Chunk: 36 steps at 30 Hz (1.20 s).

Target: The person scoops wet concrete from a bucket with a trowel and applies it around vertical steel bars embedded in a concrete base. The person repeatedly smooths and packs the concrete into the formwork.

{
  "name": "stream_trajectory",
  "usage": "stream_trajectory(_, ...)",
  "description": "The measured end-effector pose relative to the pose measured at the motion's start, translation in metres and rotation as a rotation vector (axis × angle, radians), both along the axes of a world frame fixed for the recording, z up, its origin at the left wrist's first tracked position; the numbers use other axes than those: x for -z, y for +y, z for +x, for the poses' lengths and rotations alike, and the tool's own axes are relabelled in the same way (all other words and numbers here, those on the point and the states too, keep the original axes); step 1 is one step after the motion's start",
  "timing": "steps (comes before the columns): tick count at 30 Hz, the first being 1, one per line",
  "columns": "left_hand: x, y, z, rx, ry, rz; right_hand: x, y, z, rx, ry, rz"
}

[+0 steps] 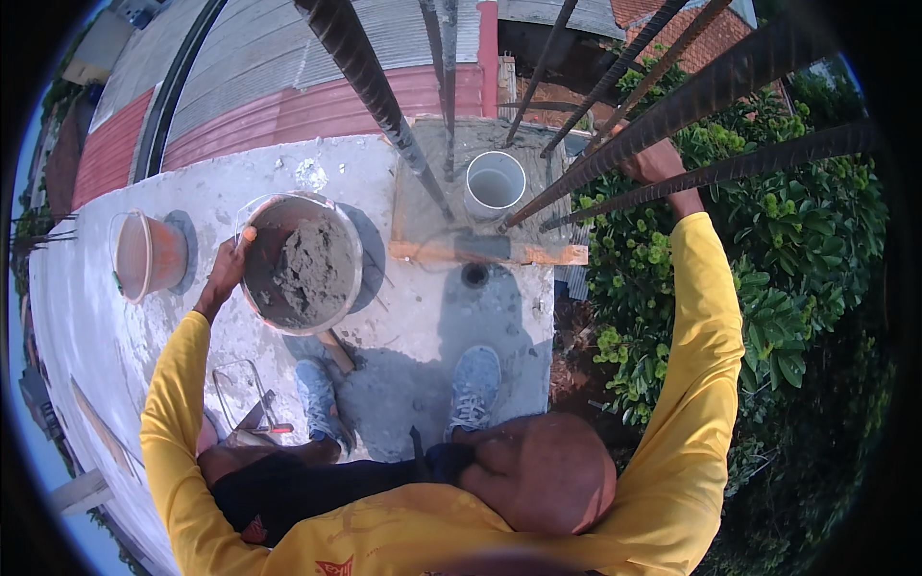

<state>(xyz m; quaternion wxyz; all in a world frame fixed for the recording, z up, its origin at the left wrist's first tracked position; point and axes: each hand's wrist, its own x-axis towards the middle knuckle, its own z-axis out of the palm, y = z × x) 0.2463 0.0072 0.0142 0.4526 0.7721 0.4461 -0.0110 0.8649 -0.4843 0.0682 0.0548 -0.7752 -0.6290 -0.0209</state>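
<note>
My left hand (227, 273) is closed at the left rim of a bucket (353, 269), by the orange grip of its wire handle. Grey wet mortar (317, 273) lies inside it. Out to the right, my right hand (657, 159) is wrapped round one of several upright steel rebars (672, 120); the bars partly hide its fingers. Between the hands, a white plastic pipe (496, 184) stands open-topped among the bars, in a patch of smoothed grey concrete (420, 197). A wooden board (538, 254) edges that patch on my side.
A second, orange bucket (154, 254) stands at the left. Near my shoes (474, 386) are a wooden handle (336, 351), partly under the mortar bucket, and a hand saw (257, 411). The concrete slab (403, 336) drops off at the right, beside leafy trees (759, 259). A small round hole (474, 276) shows before the board.
</note>
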Motion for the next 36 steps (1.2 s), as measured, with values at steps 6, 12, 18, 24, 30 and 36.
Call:
stream_trajectory(6,0.004,0.004,-0.002,0.046,0.012,0.025,0.0,0.027,0.0,-0.016,-0.098,-0.099)
stream_trajectory(12,0.007,0.004,-0.006,0.048,-0.011,0.045,-0.039,-0.007,0.007,-0.066,-0.514,-0.253)
stream_trajectory(18,0.005,0.005,-0.003,0.069,-0.003,-0.021,-0.037,-0.015,0.019,-0.113,-0.41,-0.235)
stream_trajectory(24,0.002,0.005,-0.002,0.047,0.019,-0.037,-0.025,-0.021,0.027,0.101,0.159,-0.193)
stream_trajectory(30,0.003,0.008,-0.002,0.03,-0.007,-0.032,0.001,-0.014,0.029,0.105,0.319,-0.15)
stream_trajectory(36,0.002,0.002,0.001,0.009,-0.034,-0.013,0.028,-0.001,0.025,0.068,0.608,-0.1)
